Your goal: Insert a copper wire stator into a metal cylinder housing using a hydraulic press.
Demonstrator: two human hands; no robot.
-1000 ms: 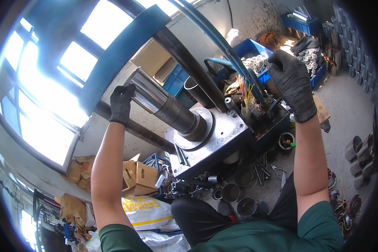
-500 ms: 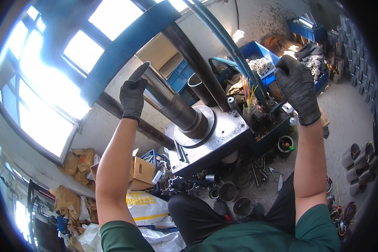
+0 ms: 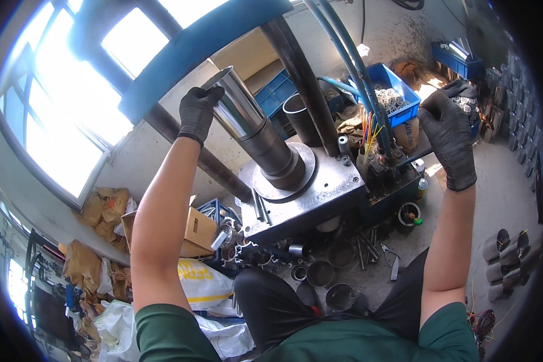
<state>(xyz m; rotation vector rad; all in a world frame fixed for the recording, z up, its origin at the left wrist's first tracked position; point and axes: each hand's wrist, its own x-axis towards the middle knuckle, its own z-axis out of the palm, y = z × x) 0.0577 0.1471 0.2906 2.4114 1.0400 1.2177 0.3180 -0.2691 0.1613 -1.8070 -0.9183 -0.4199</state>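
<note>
A shiny metal tube [image 3: 241, 111] stands tilted in view, in line with a dark cylinder [image 3: 274, 157] on the round plate of a press [image 3: 338, 187]. My left hand [image 3: 198, 113], in a dark glove, grips the tube near its open upper end, with thumb and fingers at the rim. At the right, my gloved right hand [image 3: 447, 140] is closed around the end of a dark lever [image 3: 413, 158] that rises from the valve block beside the press. The fingers' far side is hidden. Two short rods [image 3: 260, 205] lie on the press table near its left edge.
A blue crossbeam [image 3: 193, 48] on dark columns spans above the tube. Another dark tube [image 3: 300, 117] stands behind. Blue bins [image 3: 404, 111] of small round parts sit at back right. Several hollow cylinders [image 3: 339, 295], pliers [image 3: 391, 256] and a cardboard box [image 3: 200, 232] surround my legs.
The view has turned slightly, so the press and both hands sit differently in the picture. Both hands keep their places on the tube and the lever.
</note>
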